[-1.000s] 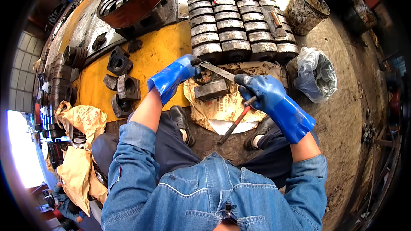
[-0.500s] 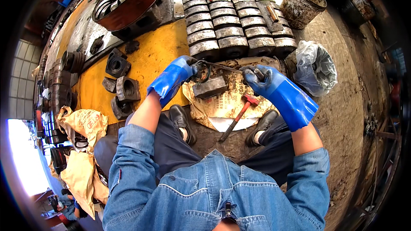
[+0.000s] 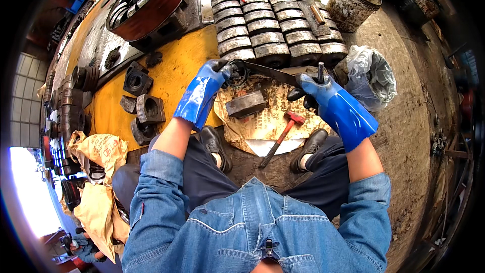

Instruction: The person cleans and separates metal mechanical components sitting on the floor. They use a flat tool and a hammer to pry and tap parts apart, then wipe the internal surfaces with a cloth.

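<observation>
Blue gloves with dark palms cover both hands. My left hand (image 3: 220, 71) is closed at the left end of a long flat dark metal strip (image 3: 273, 73), like a file or blade. A dark ring-like or looped piece (image 3: 239, 75) shows beside those fingers; its kind is unclear. My right hand (image 3: 317, 87) is closed around the strip's other end, and a short metal rod end (image 3: 321, 69) stands up out of the fist. Below the strip, a rectangular metal block (image 3: 246, 104) lies on stained paper sacking (image 3: 235, 131). A red-headed hammer (image 3: 285, 134) lies nearer my feet.
Rows of metal blocks (image 3: 268, 38) stand ahead. A rusty drum (image 3: 146, 12) of metal rings is at far left, with bored blocks (image 3: 150, 108) nearer. To the right are a dirty bucket (image 3: 351, 2) and a plastic-lined bin (image 3: 374, 78). Paper sacks (image 3: 101, 146) lie left.
The strip has turned from nearly edge-on to showing its broad face. My right hand has rotated and shifted slightly right, and the rod end now points up. My left hand has risen slightly.
</observation>
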{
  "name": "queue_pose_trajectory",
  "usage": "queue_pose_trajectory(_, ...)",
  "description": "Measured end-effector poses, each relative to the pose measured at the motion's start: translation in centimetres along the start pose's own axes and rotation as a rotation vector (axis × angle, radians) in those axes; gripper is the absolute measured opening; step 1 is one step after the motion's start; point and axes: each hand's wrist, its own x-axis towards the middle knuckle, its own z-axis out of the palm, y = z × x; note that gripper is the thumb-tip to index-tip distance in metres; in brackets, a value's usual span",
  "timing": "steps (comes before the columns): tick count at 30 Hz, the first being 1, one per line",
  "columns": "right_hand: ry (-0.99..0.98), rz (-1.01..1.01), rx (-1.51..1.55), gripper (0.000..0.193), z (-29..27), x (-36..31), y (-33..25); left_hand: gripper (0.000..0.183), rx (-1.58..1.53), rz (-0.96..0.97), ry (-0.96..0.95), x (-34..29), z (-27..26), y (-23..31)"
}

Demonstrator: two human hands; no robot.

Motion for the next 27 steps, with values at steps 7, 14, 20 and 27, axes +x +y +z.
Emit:
queue_pose_trajectory(7,-0.110,0.108,0.220,0.032,-0.1,1.0,0.7,0.037,-0.094,0.099,0.082,0.4,-0.2,0.1)
queue_pose_trajectory(14,-0.143,0.258,0.479,0.031,0.5,1.4,0.7,0.042,-0.133,0.189,0.166,1.1,0.3,0.4)
queue_pose_trajectory(20,-0.101,0.330,0.651,0.032,1.6,1.2,0.8,0.041,-0.157,0.249,0.251,2.5,0.6,0.1)
queue_pose_trajectory(27,-0.041,0.390,0.809,0.033,3.0,1.2,0.7,0.033,-0.129,0.355,0.165,2.9,0.1,2.4)
